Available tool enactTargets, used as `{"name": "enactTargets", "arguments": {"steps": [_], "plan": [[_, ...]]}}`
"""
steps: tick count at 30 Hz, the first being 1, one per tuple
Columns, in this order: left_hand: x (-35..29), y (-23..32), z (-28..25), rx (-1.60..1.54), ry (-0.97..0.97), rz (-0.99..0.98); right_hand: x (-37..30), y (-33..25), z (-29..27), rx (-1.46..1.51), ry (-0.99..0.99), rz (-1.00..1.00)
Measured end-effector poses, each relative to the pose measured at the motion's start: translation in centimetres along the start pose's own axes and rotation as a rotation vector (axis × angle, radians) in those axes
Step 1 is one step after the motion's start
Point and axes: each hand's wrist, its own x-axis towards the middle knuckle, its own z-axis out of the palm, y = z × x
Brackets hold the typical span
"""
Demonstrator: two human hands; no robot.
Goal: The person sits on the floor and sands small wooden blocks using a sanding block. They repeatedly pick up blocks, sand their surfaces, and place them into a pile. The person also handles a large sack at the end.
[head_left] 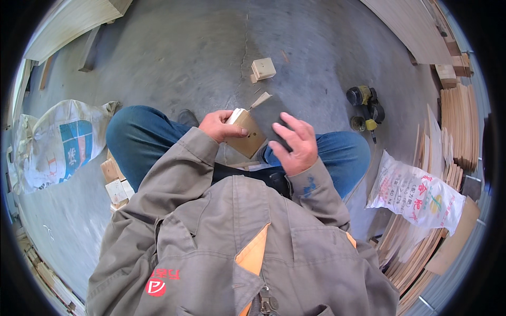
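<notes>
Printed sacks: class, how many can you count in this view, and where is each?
2: a white sack with a blue panel at the left, beside the left knee; a white sack with red print at the right, by the wooden boards. Others could be hidden.

The bare-handed left grip (217, 127) is curled, its thumb (235, 130) extended rightward. The bare-handed right grip (298, 142) is raised, fingers (293, 123) spread. Both forearms (184, 162), sleeved in grey-brown cloth, are angled inward.
</notes>
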Motion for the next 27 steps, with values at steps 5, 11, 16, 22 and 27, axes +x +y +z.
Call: {"name": "enactTargets", "arguments": {"steps": [5, 11, 16, 22, 27], "plan": [[0.0, 0.5, 0.5, -0.102, 0.003, -0.011, 0.0, 0.8, -1.5, -0.024, 0.082, 0.083], [0.4, 0.2, 0.4, -0.091, -0.109, -0.070, 3.4, -1.4, 1.3, 0.017, 0.056, -0.044], [-0.2, 0.3, -0.2, -0.067, -0.085, -0.128, 2.0, -0.7, 1.1, -0.025, -0.042, -0.103], [-0.2, 0.8, 0.3, -0.056, -0.039, -0.107, 0.0, 1.6, -2.5, -0.091, -0.007, 0.000], [0.4, 0.4, 0.6, -0.050, -0.063, -0.099, 1.2, 0.8, -1.8, -0.046, 0.082, 0.051]]}}
